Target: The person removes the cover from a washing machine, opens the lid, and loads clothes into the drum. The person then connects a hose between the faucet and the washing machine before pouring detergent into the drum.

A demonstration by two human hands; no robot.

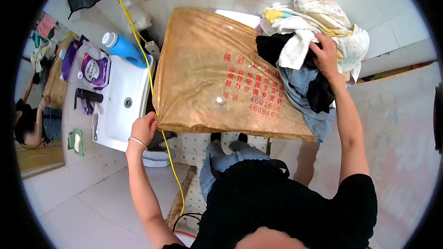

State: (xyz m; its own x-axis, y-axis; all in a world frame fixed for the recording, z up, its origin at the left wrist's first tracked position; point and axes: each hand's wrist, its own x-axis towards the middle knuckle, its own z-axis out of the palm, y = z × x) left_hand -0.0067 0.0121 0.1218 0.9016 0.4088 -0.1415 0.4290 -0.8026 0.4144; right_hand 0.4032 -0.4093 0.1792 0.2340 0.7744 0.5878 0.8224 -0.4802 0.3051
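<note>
A brown plastic cover [198, 64] with red printed characters lies over a boxy shape in front of me, possibly an appliance. My left hand [145, 127] is closed on the cover's near left corner, fingers pinching its edge. On the right end of the cover rests a pile of clothes: a white patterned garment [323, 11], a white cloth [294, 48], black fabric [272, 46] and blue denim [295, 83]. My right hand [326, 55] is in this pile, fingers curled on the black and white pieces; the fingertips are partly hidden.
To the left is a white sink [113, 110] with a black faucet [87, 96], a blue bottle [124, 48] and a purple detergent pack [94, 67]. A yellow cord [150, 76] hangs between sink and cover. A soap dish [76, 141] and mirror stand further left.
</note>
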